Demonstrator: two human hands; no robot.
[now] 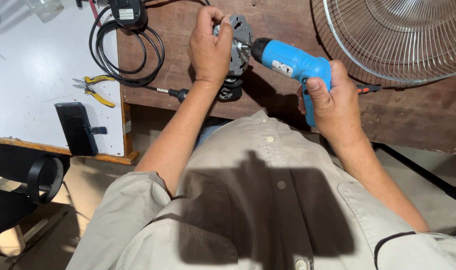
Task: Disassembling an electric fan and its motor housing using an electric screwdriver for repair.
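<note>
My left hand (209,47) grips a round grey fan motor (240,44) standing on the brown wooden bench (413,115). My right hand (333,102) is wrapped around the handle of a blue cordless screwdriver (293,65). Its bit points left and touches the face of the motor, just beside my left fingers. A black part of the motor (229,91) shows below my left wrist.
A wire fan guard (403,35) lies at the top right. On the white board (33,85) to the left are yellow-handled pliers (94,89) and a black rectangular device (77,128). A coiled black cable (125,55) with a plug lies near the motor.
</note>
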